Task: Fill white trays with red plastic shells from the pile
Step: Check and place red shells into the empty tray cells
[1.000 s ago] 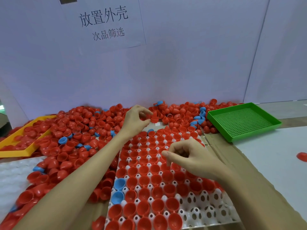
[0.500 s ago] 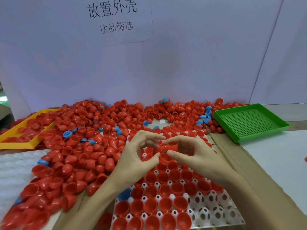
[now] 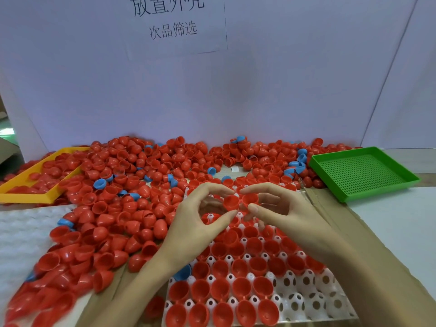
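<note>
A white tray point(image 3: 313, 300) with round pockets lies at the bottom centre, most pockets holding red shells open side up. A big pile of red shells point(image 3: 132, 185) with a few blue ones spreads across the back and left. My left hand point(image 3: 203, 223) and my right hand point(image 3: 278, 208) meet above the tray's far end. Between thumb and forefinger my left hand pinches a red shell point(image 3: 231, 202). My right hand pinches a second red shell point(image 3: 250, 199) right beside it, the two shells touching.
A green perforated tray point(image 3: 363, 172) sits at the right. At the far left a yellow tray point(image 3: 33, 197) holds red shells. A white bumpy sheet point(image 3: 21, 234) lies at the left. A white wall with a paper sign point(image 3: 174, 22) stands behind.
My left hand came back from the far pile with a red shell and met my right hand above the tray. The two shells are now side by side between the fingertips.
</note>
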{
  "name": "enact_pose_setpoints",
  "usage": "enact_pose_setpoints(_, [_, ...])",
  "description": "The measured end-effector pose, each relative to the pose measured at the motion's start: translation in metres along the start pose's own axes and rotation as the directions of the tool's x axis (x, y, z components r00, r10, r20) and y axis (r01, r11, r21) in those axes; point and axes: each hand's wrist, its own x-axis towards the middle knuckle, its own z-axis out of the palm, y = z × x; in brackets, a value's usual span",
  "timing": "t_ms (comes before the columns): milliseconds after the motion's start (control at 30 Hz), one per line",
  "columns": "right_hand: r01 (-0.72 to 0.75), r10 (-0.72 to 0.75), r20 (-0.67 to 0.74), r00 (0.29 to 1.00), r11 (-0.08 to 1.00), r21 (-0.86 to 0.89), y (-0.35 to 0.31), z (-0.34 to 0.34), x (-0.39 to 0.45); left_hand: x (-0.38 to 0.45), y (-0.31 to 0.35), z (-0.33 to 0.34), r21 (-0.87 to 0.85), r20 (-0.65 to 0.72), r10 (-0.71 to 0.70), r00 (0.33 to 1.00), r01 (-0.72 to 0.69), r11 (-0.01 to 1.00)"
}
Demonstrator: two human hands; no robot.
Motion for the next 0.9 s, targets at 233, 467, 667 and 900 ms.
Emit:
enact_pose_setpoints(233, [-0.049, 0.050, -0.019, 0.999, 0.997, 0.061, 0.005, 0.004, 0.001, -0.005, 0.005, 0.006, 0.086, 0.069, 0.084, 0.994, -0.090, 0.992])
enact_pose_setpoints(467, [-0.051, 0.052, 0.011, 0.999, 0.996, -0.075, 0.000, -0.004, 0.001, -0.017, 0.022, 0.017, 0.107, 0.213, 0.238, 0.948, -0.265, 0.958])
enact_pose_setpoints(667, [-0.088, 0.067, -0.225, 0.972, 0.993, -0.082, 0.001, -0.006, 0.002, -0.035, 0.032, 0.039, 0.094, 0.385, 0.290, 0.876, -0.350, 0.932])
enact_pose_setpoints(900, [-0.063, 0.040, -0.218, 0.975, 0.993, -0.098, -0.006, -0.001, 0.001, -0.041, 0.033, 0.046, 0.090, 0.481, 0.251, 0.840, -0.332, 0.939])
